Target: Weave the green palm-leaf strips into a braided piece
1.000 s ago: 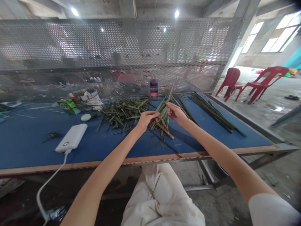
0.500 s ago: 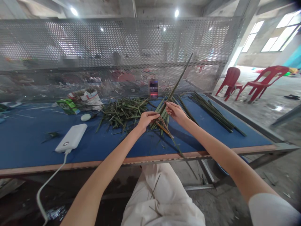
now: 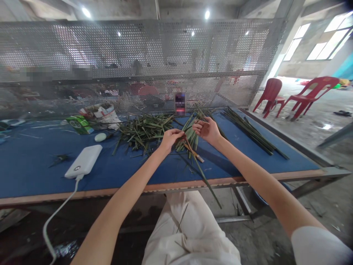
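Observation:
My left hand (image 3: pixel 171 140) is closed in a pinch on a long green leaf strip (image 3: pixel 205 178), which hangs down to the right over the table's front edge. A folded brownish part shows just below its fingertips. Close by on the right, my right hand (image 3: pixel 206 129) has its fingers curled in, and a thin dark length runs from the left fingertips towards it. What its fingers hold is hard to make out. Beneath the hands lie cut green leaf pieces (image 3: pixel 194 143) and a small tool (image 3: pixel 199 158) with a pale tip, its kind unclear.
A heap of leaf pieces (image 3: pixel 146 130) lies left of my hands, long strips (image 3: pixel 248 130) to the right. On the blue tabletop (image 3: pixel 116 173) are a white power bank (image 3: pixel 84 161) with a cable, a pale oval object (image 3: pixel 100 137) and a green packet (image 3: pixel 79 125). Behind stands a perforated metal screen (image 3: pixel 165 48).
The long strip end that rose up to the right from my right hand no longer stands up there. My right hand has turned, fingers curled; the hanging strip's lower end has shifted left.

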Action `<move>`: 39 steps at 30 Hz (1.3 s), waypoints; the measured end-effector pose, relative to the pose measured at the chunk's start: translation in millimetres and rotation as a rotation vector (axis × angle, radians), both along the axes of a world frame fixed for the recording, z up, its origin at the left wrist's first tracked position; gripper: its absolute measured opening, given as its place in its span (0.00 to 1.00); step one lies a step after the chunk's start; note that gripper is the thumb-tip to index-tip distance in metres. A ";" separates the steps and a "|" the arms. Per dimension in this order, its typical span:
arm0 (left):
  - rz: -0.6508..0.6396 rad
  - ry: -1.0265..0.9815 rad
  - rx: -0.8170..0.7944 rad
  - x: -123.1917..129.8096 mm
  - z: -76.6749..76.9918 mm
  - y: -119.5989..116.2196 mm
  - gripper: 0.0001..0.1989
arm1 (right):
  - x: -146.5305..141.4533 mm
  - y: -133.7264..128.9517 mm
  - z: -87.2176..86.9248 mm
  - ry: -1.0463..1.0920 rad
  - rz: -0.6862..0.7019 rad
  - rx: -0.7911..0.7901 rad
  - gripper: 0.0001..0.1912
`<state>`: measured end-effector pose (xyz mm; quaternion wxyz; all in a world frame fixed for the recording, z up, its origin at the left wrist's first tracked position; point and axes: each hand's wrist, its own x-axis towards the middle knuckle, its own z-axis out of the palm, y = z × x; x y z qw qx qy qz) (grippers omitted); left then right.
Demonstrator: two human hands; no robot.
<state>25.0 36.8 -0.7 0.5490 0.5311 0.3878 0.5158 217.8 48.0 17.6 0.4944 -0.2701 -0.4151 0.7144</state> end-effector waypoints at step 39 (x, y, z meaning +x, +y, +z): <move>0.088 -0.077 0.047 2.9 -0.6 -5.7 0.10 | -10.4 -14.4 -9.4 -0.209 0.302 0.158 0.08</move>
